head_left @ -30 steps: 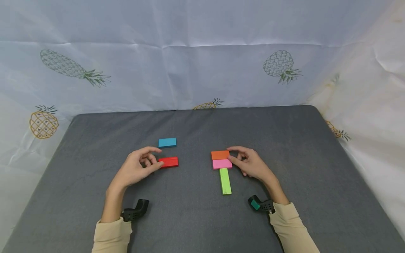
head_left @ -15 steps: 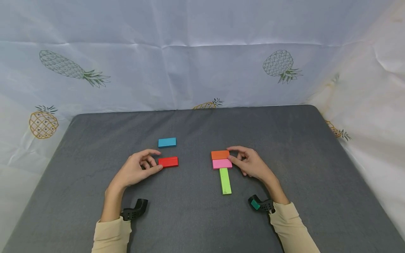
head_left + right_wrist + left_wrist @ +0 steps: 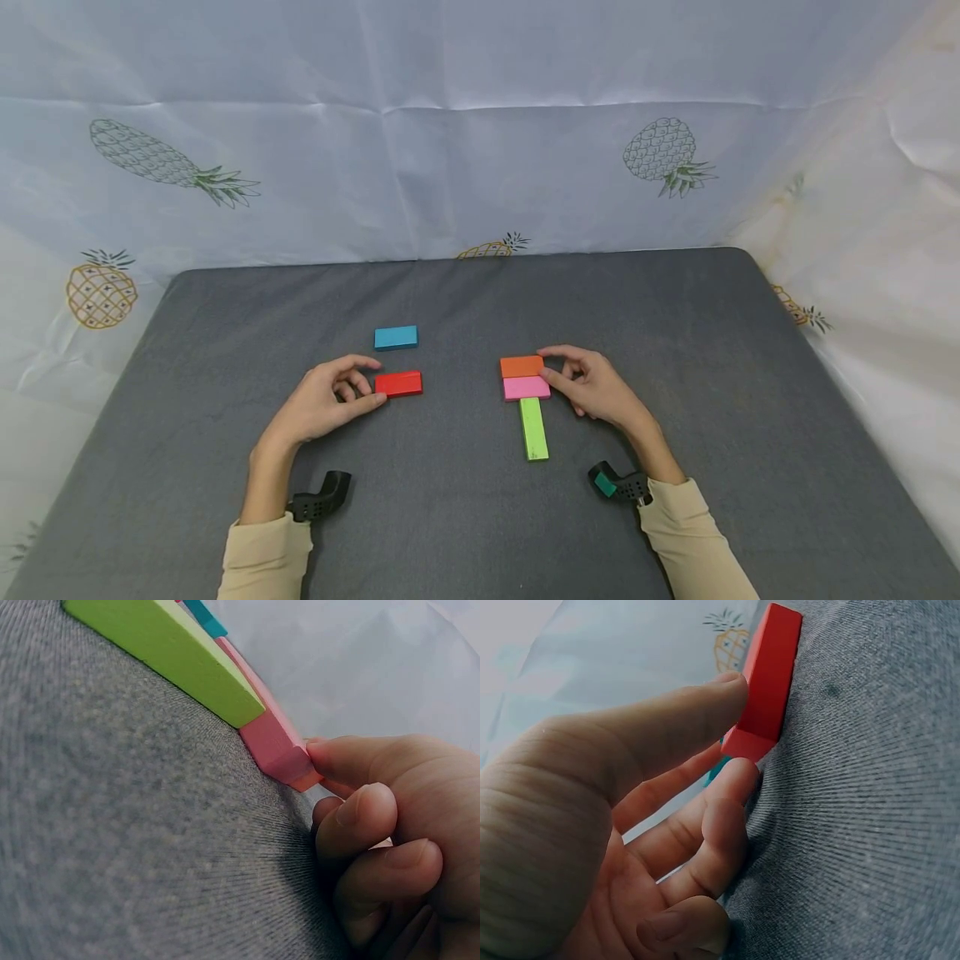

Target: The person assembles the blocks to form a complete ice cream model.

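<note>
Left grip (image 3: pixel 322 402) looks apart, thumb touching red block (image 3: pixel 401 383), left of pink block (image 3: pixel 527 388). Right grip (image 3: pixel 596 389) at right end of orange block (image 3: pixel 517 367), just behind pink; can't tell if pinched. I'd press lightly, square to the ends, so the pink-orange seam doesn't skew. Count: five blocks on counter (image 3: pixel 450 508), one each: red, pink, orange, green (image 3: pixel 534 429), blue (image 3: pixel 396 337).

Right hand (image 3: pixel 397 817) — thumb at the near end of a pink block (image 3: pixel 274 742), a green block (image 3: pixel 172 660) beside it, orange (image 3: pixel 306 781) and blue (image 3: pixel 204 616) blocks partly showing.
</note>
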### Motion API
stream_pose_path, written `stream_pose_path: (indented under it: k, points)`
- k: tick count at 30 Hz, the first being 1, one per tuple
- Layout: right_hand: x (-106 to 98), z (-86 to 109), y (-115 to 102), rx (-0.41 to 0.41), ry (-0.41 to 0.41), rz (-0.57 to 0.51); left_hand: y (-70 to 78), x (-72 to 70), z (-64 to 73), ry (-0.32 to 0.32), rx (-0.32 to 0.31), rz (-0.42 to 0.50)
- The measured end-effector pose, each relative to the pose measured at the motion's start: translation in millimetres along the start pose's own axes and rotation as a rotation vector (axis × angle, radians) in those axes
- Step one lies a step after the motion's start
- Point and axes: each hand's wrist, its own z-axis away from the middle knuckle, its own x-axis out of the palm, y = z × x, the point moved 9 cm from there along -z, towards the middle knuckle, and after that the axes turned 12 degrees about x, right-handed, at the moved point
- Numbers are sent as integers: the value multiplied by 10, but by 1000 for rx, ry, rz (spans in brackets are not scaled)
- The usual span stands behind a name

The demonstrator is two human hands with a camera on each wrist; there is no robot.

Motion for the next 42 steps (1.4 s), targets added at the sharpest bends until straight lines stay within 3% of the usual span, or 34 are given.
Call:
stream_pose_path:
  k: [10, 42]
  points:
    - [12, 3, 8, -13, 5, 3, -49, 34, 5, -2, -7, -20]
    - [34, -5, 21, -24, 3, 4, -4, 34, -5, 34, 40, -69]
